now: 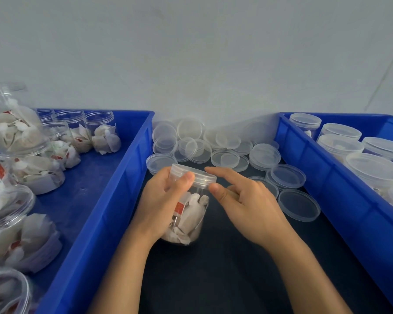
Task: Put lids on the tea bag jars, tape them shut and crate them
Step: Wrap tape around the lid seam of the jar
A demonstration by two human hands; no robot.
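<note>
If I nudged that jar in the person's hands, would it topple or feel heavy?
Probably light: the jar is thin clear plastic holding only paper tea bags. Being tall and light, it could tip easily. The left hand steadies it now.

A dark table (pixel 225 268) carries two blue crates, the left crate (pixel 114 200) and the right crate (pixel 327 184). Between them, at the far side, lies a heap of loose clear lids (pixel 213 143). Nearer stands a lidded jar (pixel 188 214) of tea bags.

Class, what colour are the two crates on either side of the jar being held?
Both crates are bright blue, seen in the head view.
</note>
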